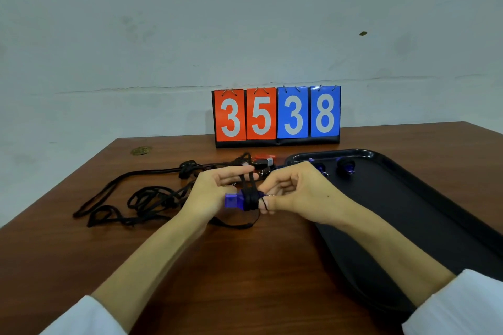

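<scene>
A blue whistle (233,200) with a black cord (251,198) wound round its body is held above the table between both hands. My left hand (215,190) grips the whistle, its forefinger stretched out with the cord running over it. My right hand (296,190) pinches the cord at the whistle's ring end. A loose part of the cord hangs down to the table under the hands.
Several tangled black lanyards (141,198) lie on the brown table (245,266) to the left. A black tray (408,198) at right holds two wrapped blue whistles (345,166). A red whistle (264,159) lies behind the hands. A flip scoreboard (276,117) reads 35 38.
</scene>
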`<state>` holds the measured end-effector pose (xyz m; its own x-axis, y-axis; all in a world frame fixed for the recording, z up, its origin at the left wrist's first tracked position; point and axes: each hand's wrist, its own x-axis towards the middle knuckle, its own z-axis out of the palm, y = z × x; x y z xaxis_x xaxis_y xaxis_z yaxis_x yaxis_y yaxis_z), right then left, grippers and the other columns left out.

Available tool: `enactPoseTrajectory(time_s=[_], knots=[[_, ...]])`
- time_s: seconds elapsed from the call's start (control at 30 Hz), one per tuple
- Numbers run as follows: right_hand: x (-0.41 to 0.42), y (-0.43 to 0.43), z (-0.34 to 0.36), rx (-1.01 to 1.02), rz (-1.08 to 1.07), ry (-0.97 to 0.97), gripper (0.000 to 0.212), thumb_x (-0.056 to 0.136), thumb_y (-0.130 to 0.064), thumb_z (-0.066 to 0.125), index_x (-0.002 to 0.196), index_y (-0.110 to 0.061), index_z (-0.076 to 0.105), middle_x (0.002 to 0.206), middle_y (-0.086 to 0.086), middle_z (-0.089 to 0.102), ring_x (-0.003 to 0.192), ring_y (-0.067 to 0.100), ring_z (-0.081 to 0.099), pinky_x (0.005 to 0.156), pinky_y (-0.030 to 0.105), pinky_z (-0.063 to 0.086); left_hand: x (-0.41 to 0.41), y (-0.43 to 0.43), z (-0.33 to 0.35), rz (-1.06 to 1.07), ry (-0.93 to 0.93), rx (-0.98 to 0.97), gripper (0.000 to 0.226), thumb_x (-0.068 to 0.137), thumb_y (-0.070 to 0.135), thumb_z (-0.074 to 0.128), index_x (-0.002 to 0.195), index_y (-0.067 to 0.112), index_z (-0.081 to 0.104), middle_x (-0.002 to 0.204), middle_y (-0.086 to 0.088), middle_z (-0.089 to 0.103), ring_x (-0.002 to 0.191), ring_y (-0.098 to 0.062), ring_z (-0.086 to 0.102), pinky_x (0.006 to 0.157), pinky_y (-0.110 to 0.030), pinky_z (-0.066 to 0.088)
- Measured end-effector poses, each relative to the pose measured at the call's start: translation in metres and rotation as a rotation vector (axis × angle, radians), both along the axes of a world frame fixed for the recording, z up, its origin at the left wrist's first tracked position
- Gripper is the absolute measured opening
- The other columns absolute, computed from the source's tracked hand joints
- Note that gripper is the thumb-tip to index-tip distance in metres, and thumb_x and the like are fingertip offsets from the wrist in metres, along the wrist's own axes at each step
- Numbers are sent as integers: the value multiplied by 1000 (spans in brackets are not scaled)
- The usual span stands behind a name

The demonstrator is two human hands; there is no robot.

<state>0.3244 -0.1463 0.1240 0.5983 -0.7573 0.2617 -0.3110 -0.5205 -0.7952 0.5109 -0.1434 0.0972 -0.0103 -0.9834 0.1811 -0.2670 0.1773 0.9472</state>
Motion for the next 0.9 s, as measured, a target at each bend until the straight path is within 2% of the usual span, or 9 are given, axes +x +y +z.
enactPoseTrajectory(time_s=[0.07,0.17,0.3,0.37,0.47,0.63,0.77,0.83,0.9], knots=[[-3,-1,3,29,4,-75,12,77,-3,70,86,-11,69,72,-2,70,67,9,67,69,20,55,-6,1,2,29,-71,-38,48,80,-16,54,93,28,67,99,5,69,104,-10,61,98,-29,43],[-7,-3,7,80,-20,-182,15,79,0,67,84,-14,67,70,-2,71,67,11,68,68,20,56,-10,4,1,75,-78,-81,30,80,1,68,78,30,68,74,17,66,75,4,60,81,-19,43],[-8,-5,6,142,-67,-259,14,81,2,64,91,-7,67,72,0,71,67,10,68,65,19,55,-11,4,0,52,-17,-36,18,80,11,70,78,29,68,68,14,71,75,4,65,75,-13,41],[-8,-6,5,148,-114,-292,14,80,1,64,93,-4,67,74,2,71,68,11,68,64,19,54,-12,4,-1,52,-24,-32,15,80,13,71,78,27,69,72,11,73,79,0,66,78,-17,43],[-9,-7,5,189,-184,-378,15,81,1,63,90,-10,67,71,0,72,66,9,68,64,18,55,-13,2,-5,61,-75,-59,9,78,17,72,83,24,72,94,1,67,89,-11,61,80,-19,43],[-10,-9,4,239,-261,-439,14,82,-1,62,90,-11,67,71,1,71,63,6,66,64,16,55,-16,1,-8,-8,-143,-88,7,86,17,65,87,19,72,108,18,57,96,4,56,79,-8,41],[-10,-13,1,237,-343,-431,14,82,-4,64,96,-5,68,75,5,71,66,8,66,66,18,56,-21,6,-10,-137,-131,-69,13,95,19,51,92,15,63,83,2,73,82,-11,66,81,-15,45],[-11,-16,1,226,-405,-418,13,82,-6,65,95,-6,67,75,4,72,65,6,66,65,18,56,-24,8,-10,-162,-102,-56,17,96,20,49,90,12,63,64,1,67,66,-24,58,70,-18,45],[-13,-18,1,235,-461,-420,12,82,-8,66,94,-8,67,75,3,72,64,6,67,63,18,55,-24,8,-10,-157,-79,-37,21,96,21,51,87,11,66,55,2,60,60,-23,51,64,-24,44]])
